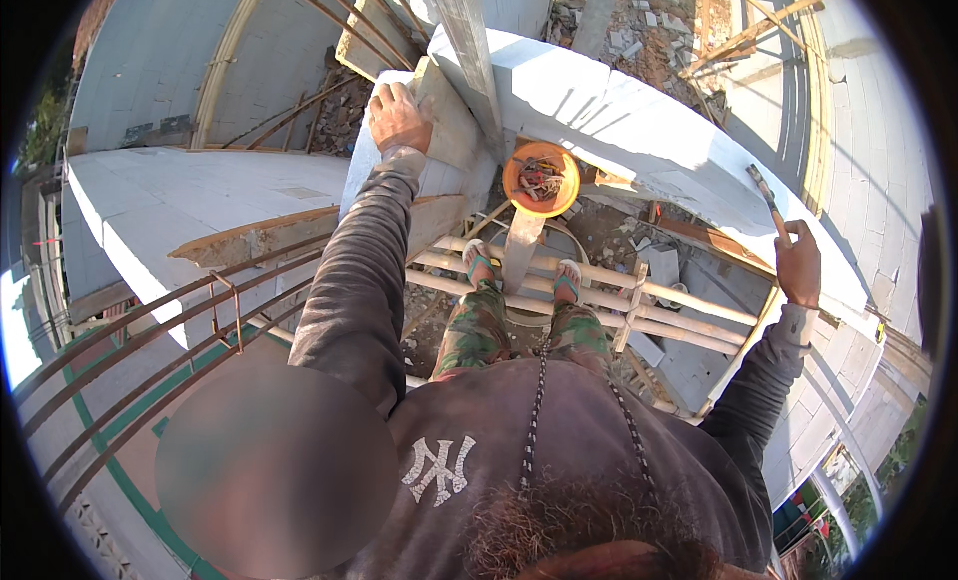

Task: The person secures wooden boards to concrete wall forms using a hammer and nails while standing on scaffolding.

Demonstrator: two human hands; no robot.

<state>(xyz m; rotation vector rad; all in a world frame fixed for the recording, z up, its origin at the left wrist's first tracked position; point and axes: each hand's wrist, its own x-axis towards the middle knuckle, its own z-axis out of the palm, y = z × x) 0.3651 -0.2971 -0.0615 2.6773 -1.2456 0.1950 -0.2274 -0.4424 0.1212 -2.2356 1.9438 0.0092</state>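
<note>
My left hand (399,119) is closed over the top edge of a pale, rough formwork board (449,116), beside a grey upright post (469,56). Out to the right, my right hand (798,266) grips a slim, wooden-handled tool (766,196). The tool's far end looks darker, and its exact kind is too small to make out. It points away from me over the top of the white block wall (649,116). Between my arms, an orange bucket (541,181) holds small metal and wooden pieces.
My sandalled feet stand on round poles (679,299) lashed as scaffolding, with rubble below. Rusty steel bars (180,311) run along the left near another white block wall (220,196). Broken blocks (654,26) and timber lie on the far ground.
</note>
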